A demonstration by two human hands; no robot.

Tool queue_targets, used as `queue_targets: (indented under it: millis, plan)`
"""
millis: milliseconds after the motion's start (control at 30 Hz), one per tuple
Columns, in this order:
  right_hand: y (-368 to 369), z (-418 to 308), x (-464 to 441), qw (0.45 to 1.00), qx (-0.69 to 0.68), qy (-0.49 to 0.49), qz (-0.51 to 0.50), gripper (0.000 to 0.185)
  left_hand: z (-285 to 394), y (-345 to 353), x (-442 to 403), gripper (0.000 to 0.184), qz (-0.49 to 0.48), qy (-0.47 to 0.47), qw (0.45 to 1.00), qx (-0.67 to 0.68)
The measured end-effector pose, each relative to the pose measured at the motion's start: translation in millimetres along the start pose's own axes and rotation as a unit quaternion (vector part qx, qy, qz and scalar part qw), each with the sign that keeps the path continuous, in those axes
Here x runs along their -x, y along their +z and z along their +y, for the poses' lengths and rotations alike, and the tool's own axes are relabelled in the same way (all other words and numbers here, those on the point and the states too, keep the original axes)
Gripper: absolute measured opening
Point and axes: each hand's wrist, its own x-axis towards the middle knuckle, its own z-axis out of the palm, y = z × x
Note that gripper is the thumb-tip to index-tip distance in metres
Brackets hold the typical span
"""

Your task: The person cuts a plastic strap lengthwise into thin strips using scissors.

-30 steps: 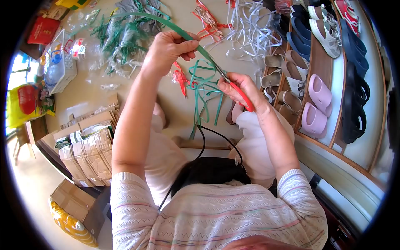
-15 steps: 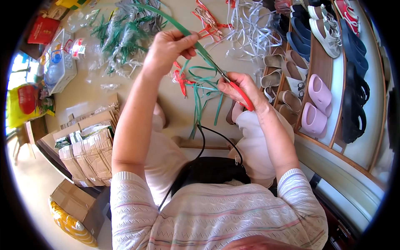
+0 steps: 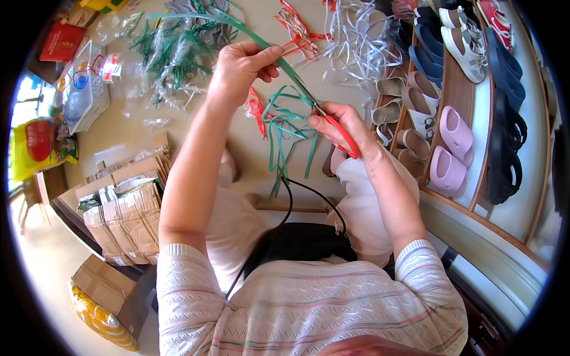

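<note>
My left hand (image 3: 246, 68) pinches a long green plastic strap (image 3: 246, 31) between thumb and fingers. One end of the strap stretches to the upper left, while the other runs down to the scissors. Red-handled scissors (image 3: 343, 136) are gripped in my right hand (image 3: 347, 126), their blades lying along the strap. Whether the blades are closed on it I cannot tell. Thin green strips (image 3: 279, 121) hang in loops below the blades, between my hands. Behind these strips a red bundle of ties (image 3: 255, 111) lies on the floor.
A shoe rack (image 3: 460, 89) with several pairs stands on the right. Piles of green strips (image 3: 172, 53) and white strips (image 3: 359, 41) lie on the floor ahead. To the left are flattened cardboard (image 3: 127, 222), a white basket (image 3: 89, 113) and a plastic bottle (image 3: 122, 70).
The loose green strips below the scissors have shifted and bunched into different loops. The far end of the strap now shows farther left. Both hands stay almost where they were.
</note>
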Motion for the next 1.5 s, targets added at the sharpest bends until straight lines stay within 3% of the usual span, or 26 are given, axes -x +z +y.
queue_targets:
  millis: [233, 467, 567, 800, 933, 1200, 1500]
  plan:
    - [-2.8, 9.7, -2.8, 1.000, 0.003, 0.003, 0.003, 0.027, -7.7, 13.3, 2.5, 0.019, -0.020, -0.032, 0.999, -0.036]
    - [-0.9, 4.9, -1.0, 1.000, -0.018, 0.024, -0.003, 0.029, -7.1, 4.3, -1.1, 0.018, 0.043, -0.005, 0.999, 0.028]
    - [-1.9, 7.0, -2.1, 0.999, -0.043, 0.021, 0.002, 0.031, -12.2, 11.9, 2.3, 0.018, 0.006, -0.023, 1.000, 0.014]
    - [-1.9, 6.0, -1.6, 1.000, 0.015, 0.020, 0.005, 0.033, -12.2, 15.6, 3.1, 0.017, 0.010, -0.056, 0.998, 0.034]
    - [-0.6, 5.4, -1.4, 1.000, 0.002, 0.014, 0.000, 0.032, -6.6, 5.5, -1.1, 0.016, 0.065, -0.021, 0.996, 0.064]
    - [2.4, 2.5, -0.3, 1.000, 0.000, -0.017, 0.015, 0.031, -12.5, 17.2, 4.7, 0.017, 0.030, -0.024, 0.996, 0.076]
    - [0.4, 3.2, 0.4, 1.000, -0.031, 0.003, 0.006, 0.031, -5.3, 7.9, -0.4, 0.013, 0.077, -0.001, 0.992, 0.102]
